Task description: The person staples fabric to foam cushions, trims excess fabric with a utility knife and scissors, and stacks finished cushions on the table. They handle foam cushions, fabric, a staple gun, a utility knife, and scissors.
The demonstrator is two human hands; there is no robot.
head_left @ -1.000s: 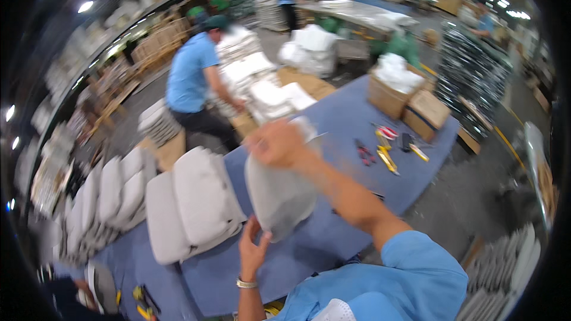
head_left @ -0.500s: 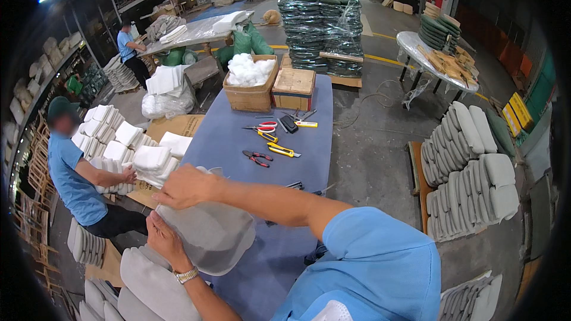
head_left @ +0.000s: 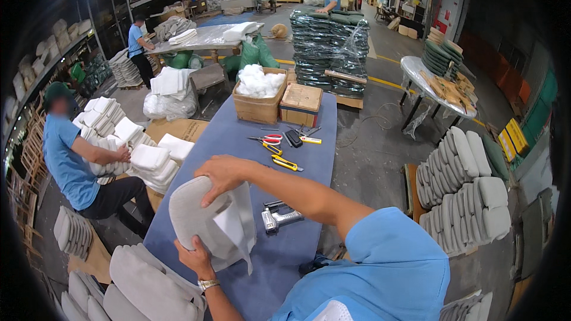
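Note:
A grey fabric cushion (head_left: 191,211) stands tilted up over the blue-covered table (head_left: 285,261), with loose cloth and a white patch showing on its right side. My right hand (head_left: 221,177) grips its upper edge, the thumb on the grey face and the fingers over the back. Lower down, my left hand (head_left: 195,260), with a watch at the wrist, holds the bottom edge. To the right of the cushion lies a silver staple gun (head_left: 278,219).
Red-handled scissors (head_left: 270,138), a yellow utility knife (head_left: 286,163) and two boxes, one with white stuffing (head_left: 260,82), lie farther up the table. Grey cushions (head_left: 148,279) are stacked at near left. A co-worker (head_left: 74,154) sits by white foam pads (head_left: 148,157).
Both hands have brought the cushion rightward over the table and turned it upright, its grey face now toward me. The staple gun has come into sight. My view has shifted slightly.

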